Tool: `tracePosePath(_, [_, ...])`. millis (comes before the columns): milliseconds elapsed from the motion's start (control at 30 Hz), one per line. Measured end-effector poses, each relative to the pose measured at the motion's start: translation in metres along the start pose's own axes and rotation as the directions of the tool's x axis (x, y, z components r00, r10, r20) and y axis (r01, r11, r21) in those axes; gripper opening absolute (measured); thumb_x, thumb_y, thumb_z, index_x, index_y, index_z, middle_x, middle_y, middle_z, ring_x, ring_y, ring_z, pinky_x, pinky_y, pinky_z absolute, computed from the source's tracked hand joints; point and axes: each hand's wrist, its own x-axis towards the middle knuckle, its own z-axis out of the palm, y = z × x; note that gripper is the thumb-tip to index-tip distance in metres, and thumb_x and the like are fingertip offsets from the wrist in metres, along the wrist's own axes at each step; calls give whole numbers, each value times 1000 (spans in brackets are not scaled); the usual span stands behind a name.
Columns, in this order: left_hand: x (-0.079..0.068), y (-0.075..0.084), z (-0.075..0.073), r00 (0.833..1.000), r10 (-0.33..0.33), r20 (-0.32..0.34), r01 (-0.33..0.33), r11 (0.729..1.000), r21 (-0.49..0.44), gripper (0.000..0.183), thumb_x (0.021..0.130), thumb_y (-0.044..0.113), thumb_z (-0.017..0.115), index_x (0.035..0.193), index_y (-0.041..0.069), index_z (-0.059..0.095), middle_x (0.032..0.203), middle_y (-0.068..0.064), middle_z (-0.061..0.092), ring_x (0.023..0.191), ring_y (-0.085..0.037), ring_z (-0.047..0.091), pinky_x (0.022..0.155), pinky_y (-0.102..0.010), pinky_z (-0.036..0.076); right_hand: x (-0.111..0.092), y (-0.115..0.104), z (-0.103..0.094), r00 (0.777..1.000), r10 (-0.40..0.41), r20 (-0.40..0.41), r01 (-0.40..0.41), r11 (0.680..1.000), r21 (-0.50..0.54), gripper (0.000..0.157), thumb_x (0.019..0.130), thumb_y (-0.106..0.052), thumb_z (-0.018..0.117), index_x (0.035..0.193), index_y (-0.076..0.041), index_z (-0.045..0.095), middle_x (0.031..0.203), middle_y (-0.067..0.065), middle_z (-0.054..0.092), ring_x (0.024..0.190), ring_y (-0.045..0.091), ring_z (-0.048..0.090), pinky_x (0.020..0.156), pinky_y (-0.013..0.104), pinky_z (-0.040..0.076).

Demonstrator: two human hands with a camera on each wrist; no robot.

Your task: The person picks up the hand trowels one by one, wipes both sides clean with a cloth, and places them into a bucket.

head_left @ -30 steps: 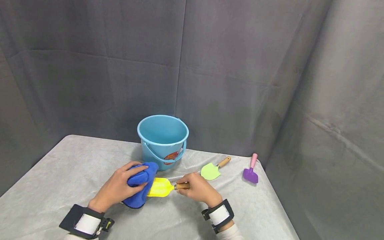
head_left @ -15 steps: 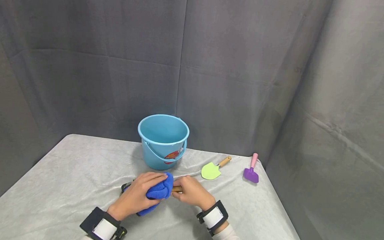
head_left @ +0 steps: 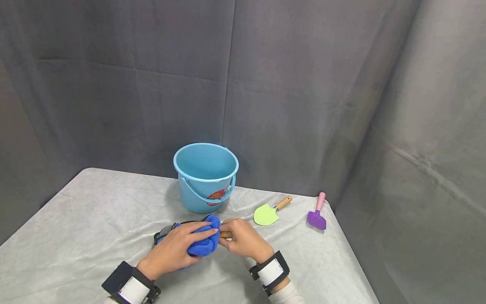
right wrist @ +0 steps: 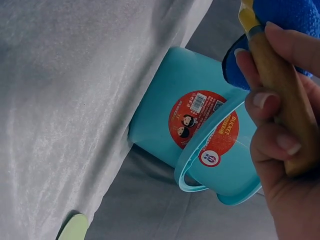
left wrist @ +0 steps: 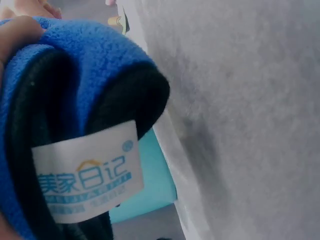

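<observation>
My left hand (head_left: 172,251) grips a bunched blue cloth (head_left: 203,247) with a dark edge and a white printed label (left wrist: 87,172). Wrapped in that cloth is the yellow blade of a small trowel (right wrist: 282,90), hidden from the head view. Its short wooden handle (head_left: 226,234) sticks out to the right. The fingers and thumb of my right hand (head_left: 247,240) curl round this handle. In the right wrist view, a bit of yellow shows where the handle meets the cloth.
A light blue bucket (head_left: 206,194) with its handle down stands behind my hands. To the right, a lime green trowel (head_left: 265,215) with a wooden handle and a purple toy shovel (head_left: 317,220) with a pink handle lie on the grey-white covered table (head_left: 95,211). Grey curtains hang behind.
My left hand has moved right with the cloth, from the blade's left end to the handle, covering the yellow blade. My right hand has shifted slightly left, still holding the handle.
</observation>
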Motion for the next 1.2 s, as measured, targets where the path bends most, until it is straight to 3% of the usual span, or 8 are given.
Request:
tracePosePath(300, [0,-4,1,1000,5,8,-6,1000,18,75,66,14,92,136,22,67,135,-7,64,120,-26,64,96,-48,54,1,-1,0,1000,-7,-4,7,1000,3,8,86,-14,78,89,-22,77,79,-15,65,69,-4,52,60,13,40])
tracePosePath(500, [0,-7,2,999,-17,30,17,1000,-7,72,67,14,91,134,21,68,134,-6,65,120,-24,64,97,-47,54,0,0,0,1000,0,2,0,1000,-11,9,87,-17,79,95,-21,78,83,-13,69,70,-5,55,60,13,40])
tracePosePath(700, [-2,-10,-1,995,-87,54,87,996,0,70,66,15,93,132,20,69,131,-7,66,117,-26,65,93,-48,55,-1,0,-2,999,31,-9,-31,999,-44,24,88,-19,80,111,-19,79,97,-9,75,83,-2,64,67,17,48])
tracePosePath(867, [-1,-10,-4,985,-144,93,145,989,-3,67,69,17,92,132,19,70,131,-8,66,118,-28,65,92,-49,56,-2,0,-3,999,40,-14,-40,997,-61,24,88,-19,80,111,-16,79,98,-6,76,86,3,67,70,21,52])
tracePosePath(1200, [-4,-16,-6,982,-158,102,160,987,-7,59,69,12,92,125,14,73,128,-11,67,116,-31,65,93,-50,55,-4,3,-7,998,58,-28,-60,995,-74,22,87,-19,81,108,-12,80,95,-5,75,81,1,64,67,20,51])
